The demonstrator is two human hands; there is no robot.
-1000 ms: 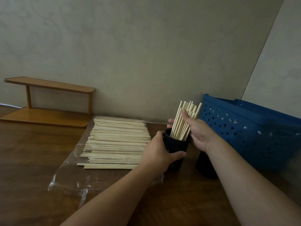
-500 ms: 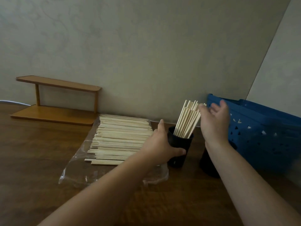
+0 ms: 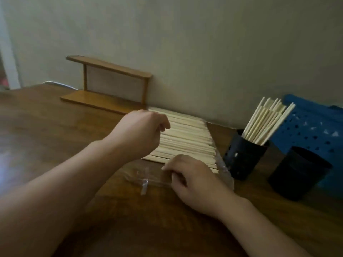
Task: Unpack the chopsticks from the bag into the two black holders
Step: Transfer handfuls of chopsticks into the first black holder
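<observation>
Both hands left the holder [image 3: 243,154] for mid-frame chopsticks [image 3: 185,138]; right hand [image 3: 193,175] pinches the bag [image 3: 148,179], left hand [image 3: 143,130] loosely curled, holding nothing. A yank could scatter them.

Two bare forearms, no sleeves anywhere up to the lower picture edge. Left hand [image 3: 141,134] and right hand [image 3: 193,179] without gloves, rings, watch or bracelet. Wrists plain, unmarked. Short fingernails on the right hand, barely visible in the dim, blurred view.

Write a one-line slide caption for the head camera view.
Both hands, left hand and right hand, reach the chopstick pile on its clear bag; one black holder is filled.
</observation>
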